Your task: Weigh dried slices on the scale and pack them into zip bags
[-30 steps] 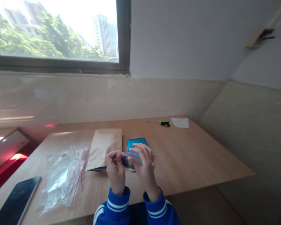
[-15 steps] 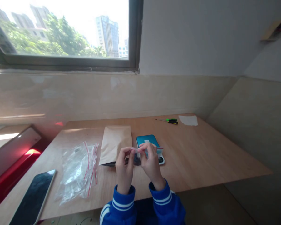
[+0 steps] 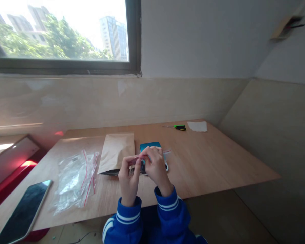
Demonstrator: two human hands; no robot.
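A small clear zip bag (image 3: 143, 167) with dark contents hangs between my two hands; its top edge shows as a thin pinkish strip. My left hand (image 3: 128, 179) is closed, pinching the bag's left top between thumb and forefinger. My right hand (image 3: 156, 165) is closed on the same edge, its fingertips close to the left ones and partly hiding the bag. Behind the hands lie a blue scale-like device (image 3: 149, 145) with a white lower part, mostly covered, and a brown paper pouch (image 3: 119, 149) whose dark mouth faces me.
On the left lie several clear zip bags (image 3: 71, 183) with red strips and a phone (image 3: 24, 210). Two screwdrivers (image 3: 180, 127) and a scrap of white paper (image 3: 197, 126) are at the far right of the wooden table (image 3: 218, 166). A wall and a window (image 3: 66, 37) stand behind.
My view has turned slightly right, so things appear shifted left. The right hand has moved in along the bag's top edge, nearer the left fingertips. Both hands keep their hold.
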